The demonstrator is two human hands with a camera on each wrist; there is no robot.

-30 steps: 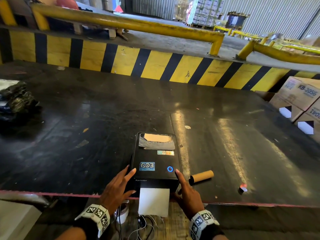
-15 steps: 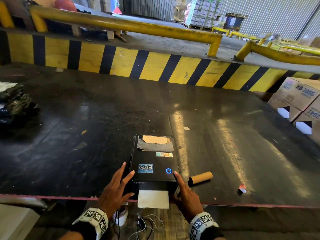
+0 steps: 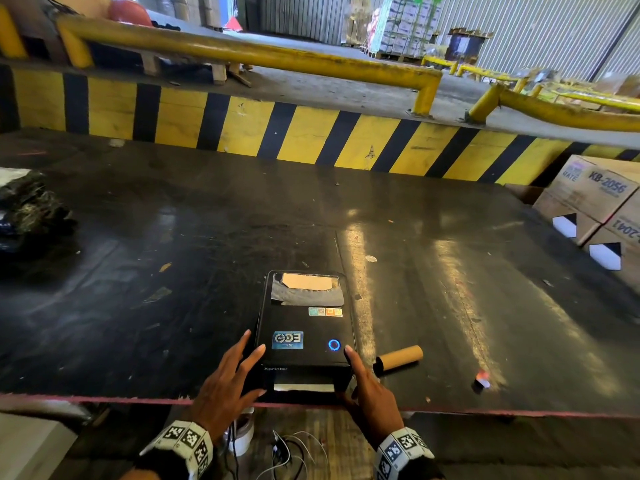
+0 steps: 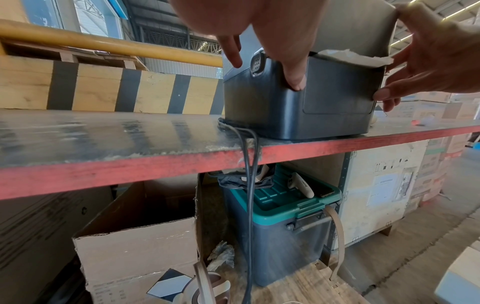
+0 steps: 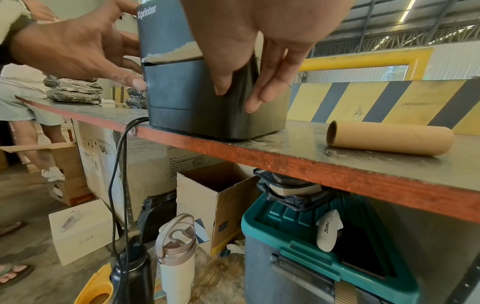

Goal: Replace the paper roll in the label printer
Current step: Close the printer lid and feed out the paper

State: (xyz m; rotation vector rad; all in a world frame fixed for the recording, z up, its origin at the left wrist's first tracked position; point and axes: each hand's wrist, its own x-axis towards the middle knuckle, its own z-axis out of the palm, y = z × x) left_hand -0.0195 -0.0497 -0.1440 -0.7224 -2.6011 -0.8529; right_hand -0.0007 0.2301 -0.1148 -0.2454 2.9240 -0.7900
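A black Xprinter label printer [image 3: 304, 334] stands shut at the table's front edge, its blue ring lit. A thin torn strip of white paper [image 3: 303, 387] shows at its front slot. My left hand [image 3: 228, 382] lies against the printer's left side with fingers spread and straight, the thumb at the front corner. On the right front corner rests my right hand [image 3: 367, 393], index finger stretched up to the top edge. The wrist views show the printer [image 4: 298, 107] [image 5: 182, 92] between both hands. An empty brown cardboard core [image 3: 398, 358] [image 5: 389, 142] lies just right of it.
Cartons [image 3: 595, 202] stand at the table's right end, black wrapped bundles [image 3: 27, 209] at the left. A yellow-black barrier [image 3: 311, 133] runs along the back. A small red-lit object [image 3: 481, 381] sits near the front edge. Under the table are a teal-lidded crate [image 5: 311, 236], bottles [image 5: 176, 257] and the cable [image 5: 116, 164].
The white sheet hanging from the printer's slot has shortened step by step to a thin strip. Both hands have stayed at the printer's sides.
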